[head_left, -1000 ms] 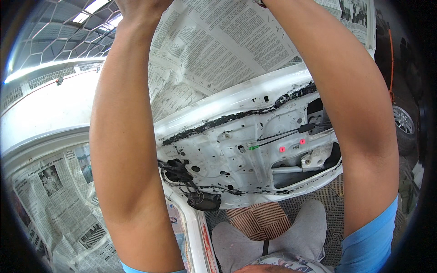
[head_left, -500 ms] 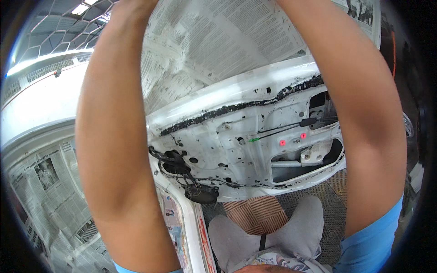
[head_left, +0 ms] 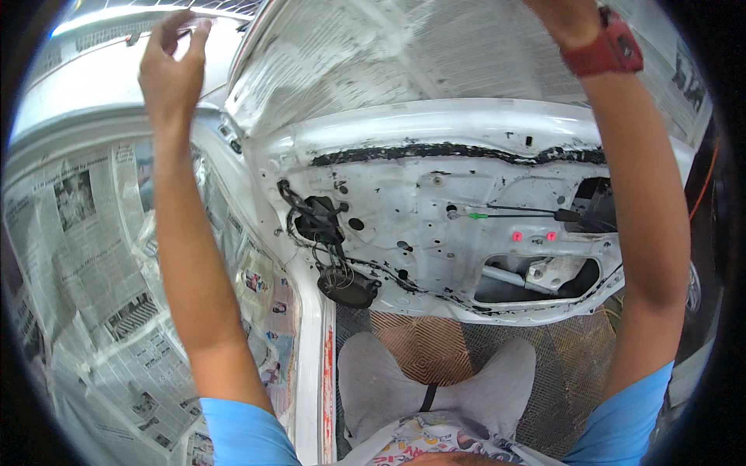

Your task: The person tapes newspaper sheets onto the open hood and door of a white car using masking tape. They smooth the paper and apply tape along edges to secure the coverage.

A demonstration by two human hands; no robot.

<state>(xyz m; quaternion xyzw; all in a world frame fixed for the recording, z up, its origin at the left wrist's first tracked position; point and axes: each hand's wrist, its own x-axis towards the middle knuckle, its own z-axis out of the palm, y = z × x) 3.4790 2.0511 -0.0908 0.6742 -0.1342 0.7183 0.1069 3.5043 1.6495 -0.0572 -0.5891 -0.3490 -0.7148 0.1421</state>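
My left hand is raised at the upper left, in front of a white car body panel. Its fingers curve with a gap between thumb and forefinger, and I see nothing held. My right hand reaches up past the top edge; only its base shows, above a red wristwatch, so its fingers are hidden. Between my forearms stands a white car door, its inner side stripped bare. Overlapping newspaper sheets cover the window area above it, below my right hand.
From the door hang a black wiring harness and rubber boot. A cable with a green end crosses the panel beside two red clips. Newspaper masks the car at left, next to a white sill. Patterned matting lies below.
My left hand has come down into view at the upper left. My right wrist and watch now show at the top right. The view has shifted, with the door sitting more level.
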